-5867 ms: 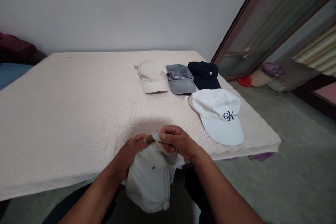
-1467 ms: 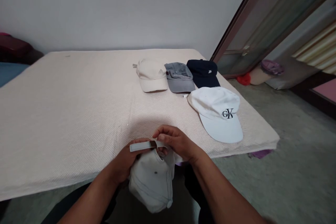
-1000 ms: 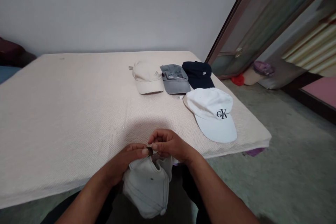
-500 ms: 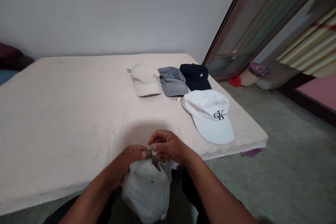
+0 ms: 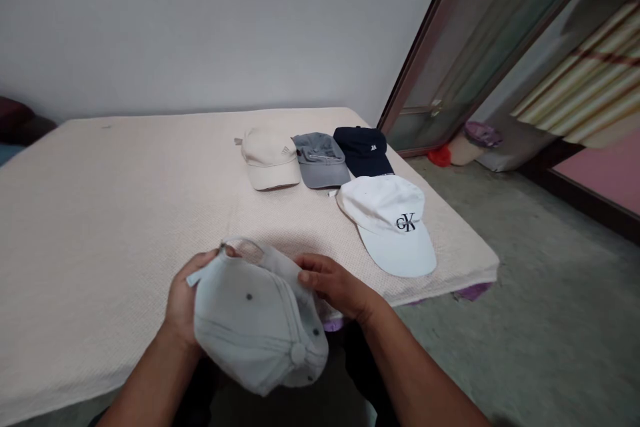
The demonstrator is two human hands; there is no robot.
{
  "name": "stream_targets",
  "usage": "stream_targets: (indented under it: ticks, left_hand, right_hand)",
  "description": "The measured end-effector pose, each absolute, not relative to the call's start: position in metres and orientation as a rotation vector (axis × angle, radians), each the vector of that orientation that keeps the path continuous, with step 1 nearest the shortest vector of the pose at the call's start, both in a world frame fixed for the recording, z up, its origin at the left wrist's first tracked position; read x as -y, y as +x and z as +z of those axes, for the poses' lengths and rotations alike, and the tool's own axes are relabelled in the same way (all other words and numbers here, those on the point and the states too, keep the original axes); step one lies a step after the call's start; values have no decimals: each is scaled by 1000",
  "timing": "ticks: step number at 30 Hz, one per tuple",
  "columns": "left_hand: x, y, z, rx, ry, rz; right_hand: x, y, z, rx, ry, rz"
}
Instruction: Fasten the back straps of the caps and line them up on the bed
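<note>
Between my two hands is a pale grey baseball cap (image 5: 240, 327), its crown button and rear strap opening showing. My left hand (image 5: 183, 300) grips the cap's left side by the strap; its fingers are partly hidden behind the fabric. On the other side, my right hand (image 5: 333, 283) holds the cap's edge with the thumb on top. A white cap with black letters (image 5: 383, 213) lies beyond my right hand. Behind it, side by side, are a beige cap (image 5: 267, 153), a grey-blue cap (image 5: 320, 157) and a navy cap (image 5: 361, 150).
The caps lie on a bed or table with a cream textured cover (image 5: 125, 213). A pale wall (image 5: 200, 27) stands behind. At the right are a glass-panelled door (image 5: 450, 47), a bin with a purple liner (image 5: 480, 137) and a striped curtain (image 5: 575, 93) above the concrete floor.
My hands have moved apart from the strap to the cap's two sides. The cap has come up and turned, its strap now forming a loop. The view has shifted slightly.
</note>
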State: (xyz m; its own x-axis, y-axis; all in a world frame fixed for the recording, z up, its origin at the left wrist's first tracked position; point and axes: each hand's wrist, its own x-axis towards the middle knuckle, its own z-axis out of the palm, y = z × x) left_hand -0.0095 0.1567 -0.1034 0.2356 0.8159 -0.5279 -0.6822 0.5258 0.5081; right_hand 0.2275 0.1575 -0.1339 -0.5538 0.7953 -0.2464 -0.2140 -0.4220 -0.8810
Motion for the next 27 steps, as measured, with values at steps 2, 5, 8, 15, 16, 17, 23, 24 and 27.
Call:
stream_targets:
  ticks: [2,5,8,15,16,17,23,24,27]
  left_hand:
    - [-165,-16,-103,-879,177,1174]
    - [-174,-15,-102,-959,121,1197]
    - [-176,-1,-101,-1045,40,1095]
    - [-169,33,-101,-886,164,987]
    - [-170,35,-101,-868,196,989]
    - [-172,36,-102,-861,234,998]
    - [-193,40,-116,-935,469,1066]
    - [-197,41,-120,-959,494,1069]
    - [-209,44,-133,-1024,532,1037]
  right_hand:
    - [-155,232,-135,1128,-880,2064]
    - [-156,234,-137,984,-872,2054]
    - [-162,234,-137,750,-887,1940]
    - [-192,235,-126,585,-960,1592]
    - [-198,235,-124,592,-968,1549]
    - [-204,235,-123,605,-979,1508]
    - [-246,239,-128,731,-1008,1361]
    - [-251,241,-133,752,-1026,1357]
    - [-261,246,-152,776,-1093,1359]
